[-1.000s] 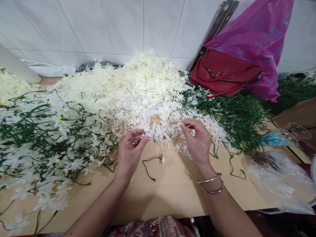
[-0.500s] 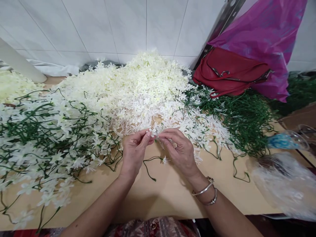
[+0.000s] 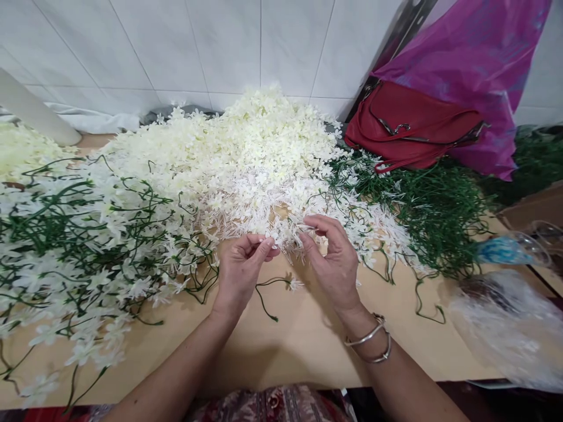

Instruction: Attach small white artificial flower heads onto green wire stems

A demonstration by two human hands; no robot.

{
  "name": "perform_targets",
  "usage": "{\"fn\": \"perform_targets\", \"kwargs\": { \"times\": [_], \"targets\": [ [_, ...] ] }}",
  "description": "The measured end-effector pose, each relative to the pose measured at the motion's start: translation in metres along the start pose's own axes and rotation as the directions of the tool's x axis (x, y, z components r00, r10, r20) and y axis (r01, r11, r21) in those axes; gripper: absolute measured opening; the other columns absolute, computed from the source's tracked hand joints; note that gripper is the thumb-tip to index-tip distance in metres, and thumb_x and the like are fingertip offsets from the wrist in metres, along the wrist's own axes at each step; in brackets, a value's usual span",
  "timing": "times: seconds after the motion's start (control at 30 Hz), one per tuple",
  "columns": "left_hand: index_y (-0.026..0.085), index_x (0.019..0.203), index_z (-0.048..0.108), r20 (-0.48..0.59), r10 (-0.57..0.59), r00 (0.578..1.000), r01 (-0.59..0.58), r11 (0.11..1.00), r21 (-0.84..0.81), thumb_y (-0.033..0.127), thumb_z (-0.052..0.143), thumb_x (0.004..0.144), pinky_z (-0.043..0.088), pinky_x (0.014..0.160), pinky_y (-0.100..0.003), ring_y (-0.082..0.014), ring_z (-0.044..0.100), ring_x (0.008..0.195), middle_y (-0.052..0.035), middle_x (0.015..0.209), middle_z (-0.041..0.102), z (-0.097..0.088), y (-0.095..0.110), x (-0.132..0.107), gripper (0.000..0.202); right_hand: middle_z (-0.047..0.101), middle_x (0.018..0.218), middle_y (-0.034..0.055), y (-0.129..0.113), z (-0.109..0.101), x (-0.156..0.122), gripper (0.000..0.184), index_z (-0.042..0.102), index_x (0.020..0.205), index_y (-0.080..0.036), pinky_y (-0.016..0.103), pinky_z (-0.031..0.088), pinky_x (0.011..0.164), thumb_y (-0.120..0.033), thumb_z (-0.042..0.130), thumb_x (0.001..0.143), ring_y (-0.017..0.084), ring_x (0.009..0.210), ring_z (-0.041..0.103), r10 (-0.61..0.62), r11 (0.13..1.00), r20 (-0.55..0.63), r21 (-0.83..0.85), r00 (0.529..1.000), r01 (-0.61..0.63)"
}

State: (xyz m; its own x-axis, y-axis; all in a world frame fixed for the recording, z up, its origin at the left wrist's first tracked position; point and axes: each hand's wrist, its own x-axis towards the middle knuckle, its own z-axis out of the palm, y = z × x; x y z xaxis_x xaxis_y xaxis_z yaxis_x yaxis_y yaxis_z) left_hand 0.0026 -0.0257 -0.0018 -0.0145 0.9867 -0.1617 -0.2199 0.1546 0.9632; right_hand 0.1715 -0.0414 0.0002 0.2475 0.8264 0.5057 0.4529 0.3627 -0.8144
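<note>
My left hand (image 3: 241, 271) is curled at the near edge of a big heap of loose white artificial flowers (image 3: 246, 158), thumb and forefinger pinched on a small white flower (image 3: 269, 237). My right hand (image 3: 333, 261), with two metal bangles on the wrist, is a little to the right with its fingers bent into the edge of the heap; what they pinch is too small to make out. Between the hands on the tan table (image 3: 303, 340) lies a single green stem with one white flower (image 3: 277, 287).
Finished green stems with white flowers (image 3: 74, 246) are piled at the left. Bare green stems (image 3: 431, 205) lie at the right, behind them a red handbag (image 3: 409, 132) and a purple plastic bag (image 3: 475, 70). Clear plastic bags (image 3: 505, 328) sit at the right edge. A tiled wall stands behind.
My right hand first came left to meet the left hand at the flower, then drew back a little to the right. The left hand stayed put, still pinched.
</note>
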Motion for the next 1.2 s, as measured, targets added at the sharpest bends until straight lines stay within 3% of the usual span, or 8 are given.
{"fn": "perform_targets", "kwargs": {
  "times": [0.1,0.27,0.5,0.8,0.9,1.03,1.1,1.2],
  "targets": [
    [0.016,0.081,0.072,0.042,0.051,0.998,-0.052,0.999,0.010,0.050,0.089,0.074,0.060,0.073,-0.028,-0.0158,0.073,0.070,-0.0014,0.074,0.075,0.003,0.000,-0.002,0.039,0.068,0.125,0.0103,-0.004,0.001,0.001,0.023,0.075,0.114,-0.025,0.044,0.052,0.107,-0.028,0.077,0.092,0.026,0.124,0.064,-0.012,1.000,0.061,0.002,0.998,0.012],
    [0.018,0.087,0.073,0.119,0.102,0.988,-0.105,0.994,0.012,0.039,0.085,0.082,0.056,0.075,-0.024,-0.0138,0.070,0.076,-0.0013,0.081,0.075,0.008,-0.002,-0.007,0.025,0.074,0.096,0.0043,-0.006,0.008,-0.003,0.004,0.075,0.096,-0.024,0.036,0.058,0.088,-0.024,0.073,0.093,0.020,0.093,0.070,0.098,0.985,0.221,0.120,0.970,-0.127],
    [0.018,0.091,0.076,0.138,0.038,0.990,-0.043,0.998,0.036,0.039,0.084,0.082,0.058,0.082,-0.027,-0.0156,0.072,0.083,-0.0029,0.088,0.077,0.000,-0.005,-0.009,0.025,0.071,0.079,0.0001,-0.005,0.006,-0.003,0.012,0.069,0.086,-0.022,0.030,0.054,0.069,-0.029,0.068,0.095,0.017,0.073,0.066,0.210,0.967,0.253,0.086,0.944,-0.238],
    [0.017,0.086,0.071,0.120,-0.026,0.992,0.018,0.997,0.070,0.049,0.084,0.079,0.058,0.070,-0.027,-0.0152,0.070,0.069,-0.0001,0.072,0.071,-0.001,-0.001,-0.010,0.036,0.068,0.078,0.0001,-0.010,0.006,-0.005,0.012,0.064,0.085,-0.023,0.032,0.050,0.073,-0.022,0.063,0.097,0.017,0.073,0.062,0.019,0.998,0.326,-0.063,0.945,0.002],
    [0.018,0.084,0.069,0.097,-0.044,0.994,0.038,0.997,0.067,0.048,0.086,0.077,0.057,0.071,-0.026,-0.0149,0.071,0.069,0.0005,0.072,0.070,-0.005,-0.001,-0.011,0.035,0.065,0.076,-0.0003,-0.007,-0.001,0.002,0.014,0.062,0.084,-0.023,0.032,0.051,0.072,-0.026,0.064,0.098,0.017,0.073,0.060,0.020,0.999,0.245,-0.034,0.969,-0.012],
    [0.019,0.083,0.067,-0.014,0.020,1.000,-0.020,1.000,-0.003,0.041,0.088,0.077,0.058,0.080,-0.026,-0.0135,0.072,0.076,0.0006,0.080,0.072,-0.015,-0.005,-0.011,0.031,0.067,0.082,0.0006,0.003,-0.016,0.013,0.008,0.064,0.089,-0.023,0.032,0.052,0.074,-0.025,0.066,0.097,0.018,0.077,0.061,0.044,0.998,-0.010,-0.037,0.999,-0.044],
    [0.019,0.082,0.067,-0.054,0.063,0.997,-0.064,0.998,-0.016,0.039,0.087,0.079,0.059,0.082,-0.026,-0.0135,0.072,0.079,-0.0002,0.084,0.073,-0.018,-0.008,-0.011,0.028,0.066,0.081,0.0002,0.008,-0.021,0.016,0.008,0.065,0.088,-0.023,0.032,0.051,0.075,-0.023,0.068,0.095,0.018,0.077,0.060,0.038,0.995,-0.020,-0.088,0.999,-0.040],
    [0.019,0.081,0.065,-0.097,0.124,0.988,-0.125,0.992,-0.002,0.036,0.087,0.078,0.059,0.080,-0.026,-0.0140,0.072,0.078,-0.0003,0.083,0.071,-0.018,-0.012,-0.011,0.028,0.067,0.081,0.0004,0.011,-0.019,0.016,0.008,0.067,0.087,-0.024,0.034,0.051,0.076,-0.020,0.070,0.094,0.019,0.076,0.061,0.014,0.991,0.117,-0.133,0.993,0.001]
  ]
}}
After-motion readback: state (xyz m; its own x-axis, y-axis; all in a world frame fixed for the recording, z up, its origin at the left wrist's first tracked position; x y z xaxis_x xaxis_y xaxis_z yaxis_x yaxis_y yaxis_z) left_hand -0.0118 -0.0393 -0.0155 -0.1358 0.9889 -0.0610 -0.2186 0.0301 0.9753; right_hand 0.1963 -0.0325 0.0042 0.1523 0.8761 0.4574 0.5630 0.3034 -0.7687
